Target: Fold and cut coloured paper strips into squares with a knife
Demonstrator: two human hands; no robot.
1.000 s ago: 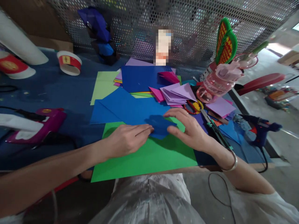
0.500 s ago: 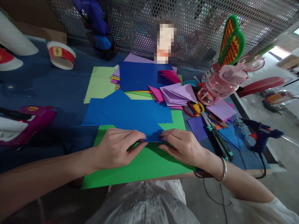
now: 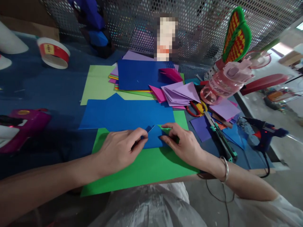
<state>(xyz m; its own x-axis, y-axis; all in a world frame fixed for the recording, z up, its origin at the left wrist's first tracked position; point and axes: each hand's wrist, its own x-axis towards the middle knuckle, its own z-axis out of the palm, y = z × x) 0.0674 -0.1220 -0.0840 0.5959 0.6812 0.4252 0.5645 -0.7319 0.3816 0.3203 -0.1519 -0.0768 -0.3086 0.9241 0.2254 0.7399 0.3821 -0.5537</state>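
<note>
A piece of blue paper (image 3: 152,143) lies folded in front of me on a green sheet (image 3: 146,168). My left hand (image 3: 120,148) is closed in a pinch on the left side of this blue paper, with thumb and forefinger together. On its right side, my right hand (image 3: 187,145) has the thumb on the paper and the curled forefinger just above, green showing between them. A pale slanted edge of the paper rises between the hands. Just behind them spreads more blue paper (image 3: 137,113), with a pointed corner sticking up at its far edge.
Behind lies a stack topped by a dark blue sheet (image 3: 139,74). To the right are folded lilac papers (image 3: 177,94), scissors (image 3: 200,108), a utility knife (image 3: 219,135), a pink bottle (image 3: 220,82) and a glue gun (image 3: 265,135). A magenta tool (image 3: 28,126) sits left.
The blue paper between my hands is now folded over, with a slanted edge showing. My left hand pinches its side; my right thumb and forefinger have moved farther apart.
</note>
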